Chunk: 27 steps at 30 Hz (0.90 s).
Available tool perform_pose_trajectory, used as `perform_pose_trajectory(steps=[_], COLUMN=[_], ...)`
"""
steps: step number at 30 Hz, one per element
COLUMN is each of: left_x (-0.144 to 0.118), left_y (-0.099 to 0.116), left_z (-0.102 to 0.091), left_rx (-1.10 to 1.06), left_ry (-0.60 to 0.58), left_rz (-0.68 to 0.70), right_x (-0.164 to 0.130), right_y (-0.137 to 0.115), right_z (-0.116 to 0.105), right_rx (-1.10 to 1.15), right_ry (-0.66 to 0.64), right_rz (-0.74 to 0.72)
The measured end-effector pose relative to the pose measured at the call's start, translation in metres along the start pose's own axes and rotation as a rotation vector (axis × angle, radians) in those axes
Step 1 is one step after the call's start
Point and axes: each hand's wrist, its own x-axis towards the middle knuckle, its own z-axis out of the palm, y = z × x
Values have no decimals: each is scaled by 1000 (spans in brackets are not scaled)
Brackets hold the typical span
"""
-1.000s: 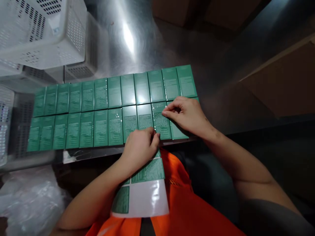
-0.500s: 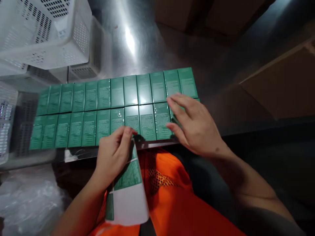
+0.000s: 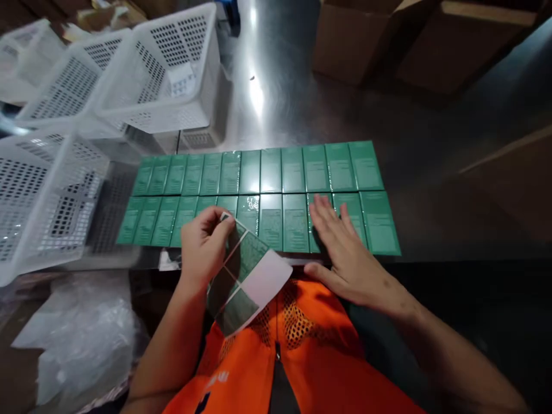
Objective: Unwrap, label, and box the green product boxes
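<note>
Two rows of green boxes (image 3: 267, 172) wrapped in clear film lie side by side on a steel table (image 3: 302, 109). My left hand (image 3: 204, 244) grips a label sheet (image 3: 252, 276) with green stickers and a bare white part, held over the table's near edge. My right hand (image 3: 345, 250) lies flat with fingers spread on the near row, toward its right end, holding nothing.
White perforated plastic baskets (image 3: 168, 75) are stacked at the back left, another basket (image 3: 47, 190) at the left edge. Brown cardboard cartons (image 3: 388, 40) stand at the back right. Crumpled clear plastic (image 3: 73, 333) lies below the table at left. An orange vest (image 3: 302, 368) fills the bottom.
My left hand has lifted and tilted the label sheet. My right hand has flattened onto the near row. The view has shifted, showing more baskets at left.
</note>
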Motion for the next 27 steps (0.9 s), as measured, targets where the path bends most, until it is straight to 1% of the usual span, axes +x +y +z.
perform_pose_trajectory(steps=[2,3,4,6,9,11,12,13,14,15,16,17,18,19,20,22,24,26,27], left_x=[-1,-2,-4,-7,-11,-12,-12,-10,-8,-4,1,7,14,22,29,43,52,58,60], left_y=[0,1,1,1,0,-2,-3,-5,-7,-9,-12,-15,-18,-21,-23,-23,-18,-10,-5], left_z=[-4,-6,-8,-11,-15,-17,-18,-19,-21,-22,-25,-28,-31,-35,-39,-47,-52,-52,-50], left_rx=[21,23,21,22,22,13,4,-6,-16,-20,-23,-25,-29,-40,-54,-83,-75,-21,19], left_ry=[-16,-35,-48,-66,-66,-48,-35,-17,7,33,67,100,129,150,155,113,-32,-206,-256], left_rz=[6,10,19,42,72,70,58,40,19,-3,-21,-31,-34,-30,-25,-16,-32,-80,-108], right_x=[4,8,12,24,39,44,44,42,39,35,30,25,21,17,16,19,31,50,62], right_y=[-17,-26,-33,-44,-52,-54,-56,-58,-60,-63,-67,-70,-73,-76,-76,-72,-59,-40,-30], right_z=[0,3,7,17,33,42,45,47,48,48,45,41,34,26,15,-11,-38,-59,-66], right_rx=[188,275,346,430,415,311,233,151,70,-5,-69,-104,-94,-30,79,341,501,521,509], right_ry=[174,237,278,306,346,421,460,496,511,504,464,391,304,231,183,174,190,206,226], right_rz=[107,151,185,214,201,150,107,35,-77,-227,-399,-572,-714,-788,-780,-595,-381,-221,-145])
